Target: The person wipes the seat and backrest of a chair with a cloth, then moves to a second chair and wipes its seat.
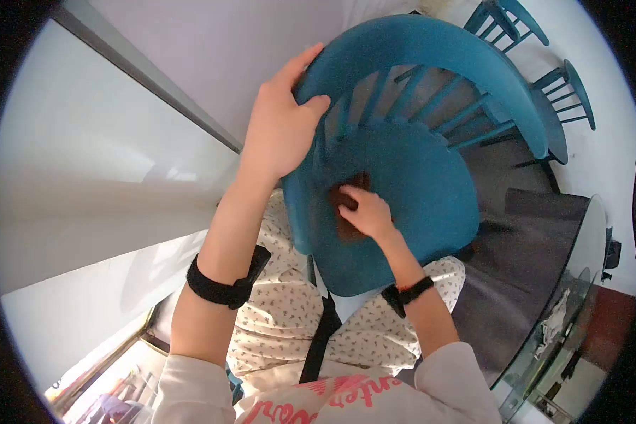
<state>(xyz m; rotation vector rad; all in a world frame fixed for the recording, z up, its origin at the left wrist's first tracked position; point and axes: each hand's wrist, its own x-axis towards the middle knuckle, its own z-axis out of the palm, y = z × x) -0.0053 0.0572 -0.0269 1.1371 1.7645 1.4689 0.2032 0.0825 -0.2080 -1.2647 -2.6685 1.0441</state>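
Note:
A blue wooden chair (431,201) stands right in front of me, its curved backrest (431,44) and spindles at the far side. My left hand (279,127) grips the left end of that backrest, thumb on the near side and some fingertips hidden behind the rail. On the seat, left of its middle, lies a dark brown cloth (348,230). My right hand (371,213) presses down on the cloth with bent fingers, holding it against the seat.
A white panel (106,162) runs along my left. More blue chairs (569,95) stand at the upper right. To the right is a glass-edged table (592,237) with a dark cover (523,261). A shelf with mixed items (120,389) shows at the lower left.

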